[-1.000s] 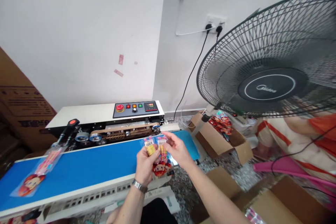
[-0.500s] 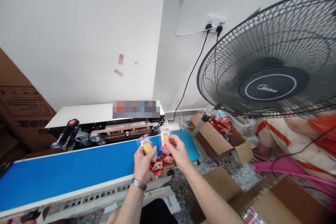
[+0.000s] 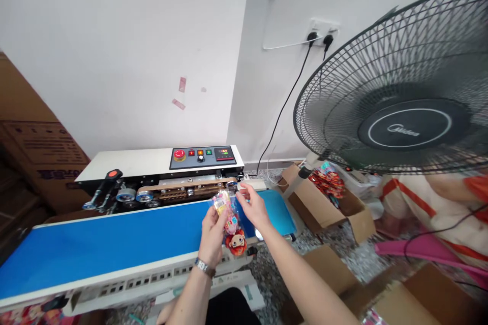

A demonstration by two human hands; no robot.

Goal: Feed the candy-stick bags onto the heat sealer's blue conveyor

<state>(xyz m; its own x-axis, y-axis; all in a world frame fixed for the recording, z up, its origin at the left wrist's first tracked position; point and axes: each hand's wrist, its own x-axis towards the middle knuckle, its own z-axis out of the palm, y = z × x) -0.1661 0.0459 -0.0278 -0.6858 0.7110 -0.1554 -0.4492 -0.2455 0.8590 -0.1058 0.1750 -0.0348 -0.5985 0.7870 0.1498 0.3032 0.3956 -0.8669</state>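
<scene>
My left hand [image 3: 214, 231] pinches a small clear packet [image 3: 231, 221] showing a barcode, a yellow label and a red-haired cartoon head at its lower end. Just right of it, my right hand [image 3: 251, 204] has its fingers bent together at the upper edge of the packet; what lies between those fingertips is too small to tell. Both hands are over the right part of a blue conveyor belt [image 3: 114, 244]. Behind the belt stands a sealing machine [image 3: 129, 165] with rollers, a brown band and a control panel [image 3: 203, 157] with a red button and lit digits.
A large black fan [image 3: 407, 129] fills the upper right. Beneath it, an open carton [image 3: 312, 203] holds red packets. More cartons [image 3: 442, 294] stand at the lower right, near a pink chair [image 3: 427, 249]. Another person's arm and orange clothing show at the right edge.
The two packets held apart, one per hand, now show as one packet or an overlapping stack at my left hand. My right hand has moved slightly up, and the view has shifted a little.
</scene>
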